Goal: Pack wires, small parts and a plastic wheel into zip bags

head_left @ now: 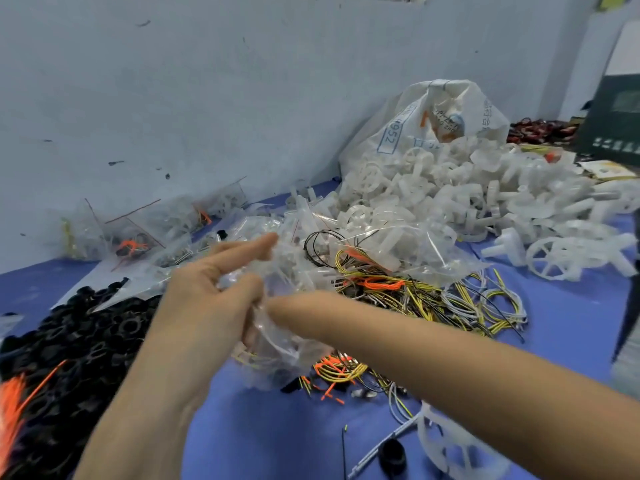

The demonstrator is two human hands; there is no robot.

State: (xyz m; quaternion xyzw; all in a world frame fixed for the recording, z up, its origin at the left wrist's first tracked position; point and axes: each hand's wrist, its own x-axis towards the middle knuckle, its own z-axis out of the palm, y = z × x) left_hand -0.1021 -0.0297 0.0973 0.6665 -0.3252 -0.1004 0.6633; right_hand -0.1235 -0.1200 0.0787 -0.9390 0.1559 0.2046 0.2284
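My left hand (204,299) holds a clear zip bag (277,348) above the blue table, thumb and fingers pinching its upper edge and the forefinger stretched out. The bag shows white plastic and some yellow wire inside. My right forearm crosses from the lower right, and my right hand (287,310) ends at the bag's mouth, its fingers hidden behind the left hand and the plastic. A tangle of yellow, white, black and orange wires (433,299) lies just beyond the bag. A loose white plastic wheel (450,445) lies near the bottom right.
A large heap of white plastic wheels (450,195) spills from a white sack (433,116) at the back right. Black ring parts (69,341) are piled at the left. Filled zip bags (138,230) lean against the wall. Empty clear bags (381,244) cover the wires.
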